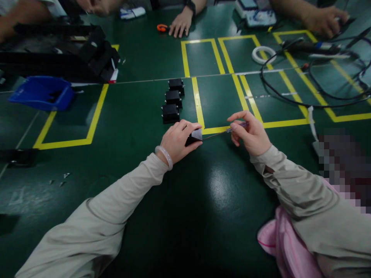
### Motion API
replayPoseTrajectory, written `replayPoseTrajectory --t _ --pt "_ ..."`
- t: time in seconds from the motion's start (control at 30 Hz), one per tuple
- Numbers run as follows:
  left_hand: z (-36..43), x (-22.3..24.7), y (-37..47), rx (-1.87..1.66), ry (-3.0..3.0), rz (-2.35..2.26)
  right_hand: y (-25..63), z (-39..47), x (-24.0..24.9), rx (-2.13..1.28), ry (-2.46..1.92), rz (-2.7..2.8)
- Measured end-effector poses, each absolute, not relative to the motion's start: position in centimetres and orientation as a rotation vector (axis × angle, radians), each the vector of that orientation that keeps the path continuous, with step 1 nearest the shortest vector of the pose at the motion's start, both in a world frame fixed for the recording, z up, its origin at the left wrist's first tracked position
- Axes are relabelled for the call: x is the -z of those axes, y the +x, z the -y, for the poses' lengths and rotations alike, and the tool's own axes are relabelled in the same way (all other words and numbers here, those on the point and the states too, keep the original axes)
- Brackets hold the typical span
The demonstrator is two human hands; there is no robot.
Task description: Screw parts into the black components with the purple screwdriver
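My left hand (181, 141) is closed round a small black box (191, 139) with a pale grey face, resting on the green table. Between the fingers of my right hand (249, 131) is a screwdriver (228, 130) with a clear purplish handle. Its thin shaft points left, and the tip meets the right side of the box. Just beyond my left hand, three similar black boxes stand in a column, the nearest (170, 113) close to my fingers. Several small screws (66, 175) lie on the table at the left.
A blue bin (43, 92) and black trays (55, 61) stand at the left. White tape roll (263, 55), black cables (278, 92) and a pink cloth (285, 243) are at the right. Other people's hands (181, 24) are across the green table (139, 104).
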State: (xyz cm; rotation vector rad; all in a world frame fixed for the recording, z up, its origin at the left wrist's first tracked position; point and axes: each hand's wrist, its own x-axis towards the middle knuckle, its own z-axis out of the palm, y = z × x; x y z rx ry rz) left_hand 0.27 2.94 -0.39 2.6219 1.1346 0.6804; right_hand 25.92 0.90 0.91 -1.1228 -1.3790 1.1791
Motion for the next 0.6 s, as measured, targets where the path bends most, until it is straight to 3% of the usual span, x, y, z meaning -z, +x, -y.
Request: replayPoseTrajectory --t 0.6 --pt "-2.97 0.52 0.24 -0.697 2.636 -1.128 26.09 -1.10 -0.34 -1.199 -1.094 1.361"
